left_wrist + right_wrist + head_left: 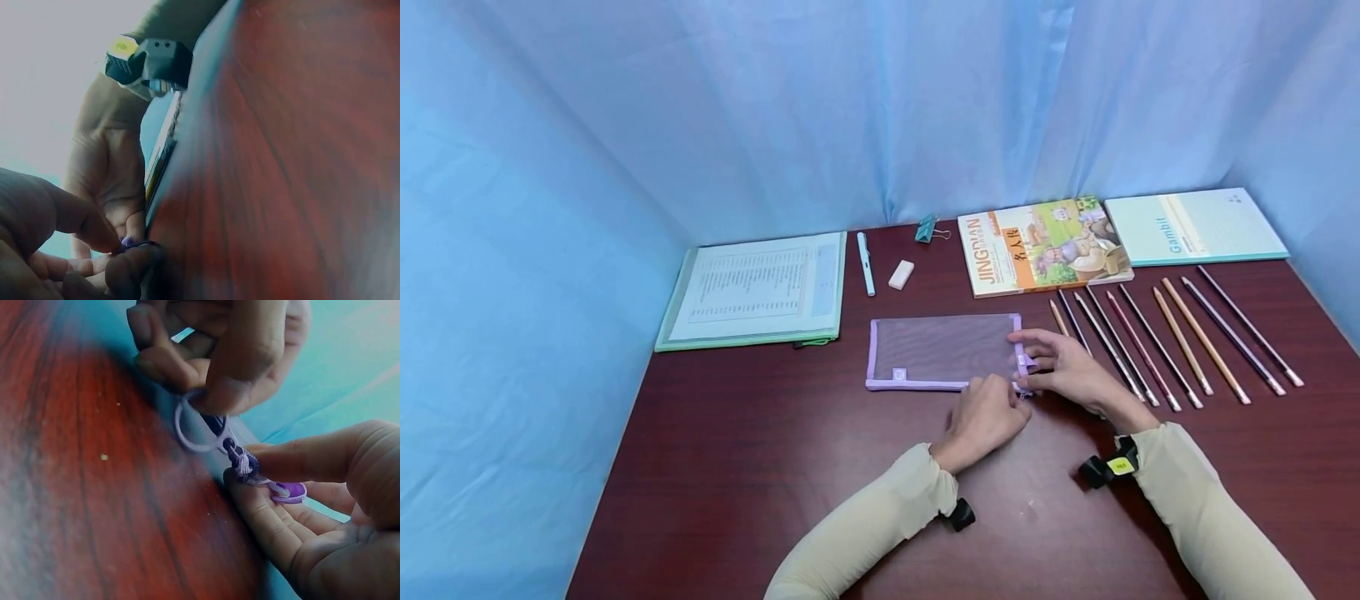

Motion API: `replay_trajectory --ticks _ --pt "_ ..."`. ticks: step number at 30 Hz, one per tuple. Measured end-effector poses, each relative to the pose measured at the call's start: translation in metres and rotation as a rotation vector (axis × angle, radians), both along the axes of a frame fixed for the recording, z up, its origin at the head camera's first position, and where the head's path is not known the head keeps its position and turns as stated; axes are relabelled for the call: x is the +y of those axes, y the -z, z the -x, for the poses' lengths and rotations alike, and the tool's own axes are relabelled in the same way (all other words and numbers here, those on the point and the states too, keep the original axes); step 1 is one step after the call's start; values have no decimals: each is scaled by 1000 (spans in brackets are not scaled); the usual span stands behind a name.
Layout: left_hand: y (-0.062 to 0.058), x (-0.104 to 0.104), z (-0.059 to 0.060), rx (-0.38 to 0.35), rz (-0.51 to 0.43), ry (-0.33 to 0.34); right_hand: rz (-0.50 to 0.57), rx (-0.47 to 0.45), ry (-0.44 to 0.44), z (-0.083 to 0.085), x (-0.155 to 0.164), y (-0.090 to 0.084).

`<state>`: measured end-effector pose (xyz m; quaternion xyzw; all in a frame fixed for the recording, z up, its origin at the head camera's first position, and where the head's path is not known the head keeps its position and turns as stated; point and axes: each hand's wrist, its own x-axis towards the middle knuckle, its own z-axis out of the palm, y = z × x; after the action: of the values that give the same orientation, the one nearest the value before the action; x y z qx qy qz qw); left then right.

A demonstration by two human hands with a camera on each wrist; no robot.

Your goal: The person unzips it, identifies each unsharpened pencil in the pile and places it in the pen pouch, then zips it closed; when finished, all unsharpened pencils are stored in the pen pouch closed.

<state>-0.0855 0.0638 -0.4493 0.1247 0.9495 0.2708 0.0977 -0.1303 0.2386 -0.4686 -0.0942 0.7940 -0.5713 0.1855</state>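
A purple mesh zip pouch [943, 348] lies flat on the dark red-brown table, its zip edge toward me. At the pouch's right front corner, my right hand [1075, 371] pinches the zip end between thumb and finger, beside a small purple tab [289, 492]. Close by, my left hand [987, 414] has its fingers curled at the zip. In the right wrist view the left hand's thumb and fingertip pinch a lilac ring pull [180, 432]. The zip slider itself is partly hidden by fingers.
Several pencils [1197, 337] lie in a row to the right. Behind them are a picture-covered book [1052, 246] and a pale notebook [1213, 225]. A binder clip [927, 229], eraser [901, 275], light blue pen [866, 265] and green-edged document pouch [752, 287] lie further left.
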Motion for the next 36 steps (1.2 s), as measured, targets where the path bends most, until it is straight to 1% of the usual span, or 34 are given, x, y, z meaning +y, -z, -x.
replay_trajectory --ticks 5,7,9,12,17,20,23,25,27,29,33,36 --pt "1 -5 -1 172 102 26 -8 -27 12 -1 -1 -3" --pt "2 -7 -2 221 132 41 -15 -34 20 -1 -2 -4" --pt "2 -9 -2 247 154 53 -17 -45 28 -1 -2 -3" --pt "3 -16 -1 256 172 59 -20 -55 41 -2 -2 -2" --pt "4 -35 2 284 177 27 -24 -47 50 -2 -2 -3" --pt "5 -51 3 339 178 -3 -18 -44 44 -2 -3 -3" --pt "4 -70 3 404 198 -39 -23 -53 40 -2 -4 -4" --pt "3 -84 4 430 208 -66 -32 -60 42 -3 -4 -4" --pt "2 -100 5 426 202 -95 -38 -67 44 -3 -4 -5" --pt "1 -117 6 403 188 -127 -42 -71 46 -3 -4 -5" --pt "1 -155 9 327 154 -218 -44 -69 50 -2 -5 -4" --pt "2 -178 11 261 136 -288 -46 -69 55 -2 -5 -3"
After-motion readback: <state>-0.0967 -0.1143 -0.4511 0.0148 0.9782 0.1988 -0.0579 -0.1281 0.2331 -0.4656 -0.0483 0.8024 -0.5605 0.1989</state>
